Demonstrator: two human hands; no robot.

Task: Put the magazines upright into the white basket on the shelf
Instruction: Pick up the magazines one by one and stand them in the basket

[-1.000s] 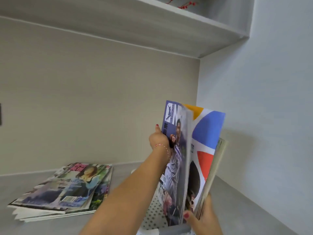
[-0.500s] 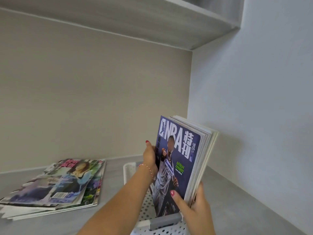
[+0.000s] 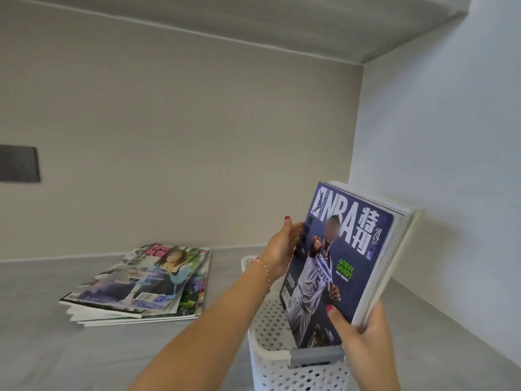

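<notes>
A bundle of upright magazines [image 3: 349,249], fronted by a dark blue NBA cover, stands with its lower end inside the white perforated basket [image 3: 270,359] on the grey shelf. My left hand [image 3: 282,249] grips the bundle's far left edge. At the near right corner, my right hand [image 3: 363,334] holds the bundle with the thumb on the cover. A flat stack of magazines [image 3: 146,283] lies on the shelf to the left of the basket. The basket's bottom is hidden.
The grey shelf surface [image 3: 84,356] runs left and forward. A white side wall [image 3: 437,165] stands close to the right of the basket. The beige back wall carries a dark plate [image 3: 18,164] at far left. An upper shelf [image 3: 310,21] overhangs.
The magazines that were fanned apart are now closed into one bundle, lowered deeper into the basket. The NBA cover now faces me.
</notes>
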